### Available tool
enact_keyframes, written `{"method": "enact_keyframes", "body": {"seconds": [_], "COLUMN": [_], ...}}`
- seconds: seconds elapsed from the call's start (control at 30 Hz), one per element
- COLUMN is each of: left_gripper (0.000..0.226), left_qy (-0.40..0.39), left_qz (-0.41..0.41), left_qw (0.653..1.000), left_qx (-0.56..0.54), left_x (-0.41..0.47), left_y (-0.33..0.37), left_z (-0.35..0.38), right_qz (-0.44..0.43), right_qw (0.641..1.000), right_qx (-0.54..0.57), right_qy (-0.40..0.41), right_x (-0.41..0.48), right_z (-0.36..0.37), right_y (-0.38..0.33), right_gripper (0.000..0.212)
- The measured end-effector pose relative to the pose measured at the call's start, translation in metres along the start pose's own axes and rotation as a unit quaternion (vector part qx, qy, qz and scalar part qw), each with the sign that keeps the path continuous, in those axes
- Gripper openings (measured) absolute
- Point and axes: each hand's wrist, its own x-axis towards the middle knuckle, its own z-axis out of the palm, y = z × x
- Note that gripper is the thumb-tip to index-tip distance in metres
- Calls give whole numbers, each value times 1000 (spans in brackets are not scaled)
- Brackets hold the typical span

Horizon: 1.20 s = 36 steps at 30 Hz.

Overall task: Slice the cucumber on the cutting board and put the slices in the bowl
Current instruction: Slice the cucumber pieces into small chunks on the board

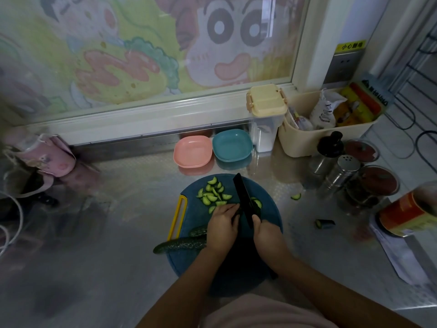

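A round blue cutting board (272, 209) with a yellow handle lies on the steel counter. Several half-moon cucumber slices (214, 194) are piled at its far left. My left hand (222, 224) presses down on a cucumber piece, mostly hidden beneath it. A long cucumber half (179, 245) lies at the board's left edge, sticking out over the counter. My right hand (267, 235) grips the handle of a black knife (244, 197), blade pointing away, right beside my left fingers. A few slices (257, 202) lie right of the blade. A pink bowl (192, 151) and a blue bowl (232, 145) stand behind the board.
One stray slice (296, 196) and a cucumber end (325, 224) lie on the counter to the right. Spice jars and a shaker (340, 176), an orange tin (406, 211), a beige basket (307, 140) and a lidded container (266, 119) crowd the right. A pink pouch (47, 155) sits left.
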Motion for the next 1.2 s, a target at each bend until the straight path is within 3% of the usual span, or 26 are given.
{"method": "enact_keyframes", "body": {"seconds": [0.43,0.87,1.2], "left_gripper": [36,39,41], "left_qy": [12,18,-14], "left_qz": [29,50,66], "left_qw": [999,998,997], "left_qx": [16,29,27], "left_x": [0,1,0], "left_y": [-5,-9,-12], "left_z": [3,5,4], "right_qz": [-78,-73,-29], "right_qw": [997,995,998], "right_qx": [23,-62,-54], "right_qy": [0,-7,8], "right_x": [-13,-14,1], "right_z": [-7,-6,4], "right_y": [11,0,-2], "right_gripper": [49,42,53]}}
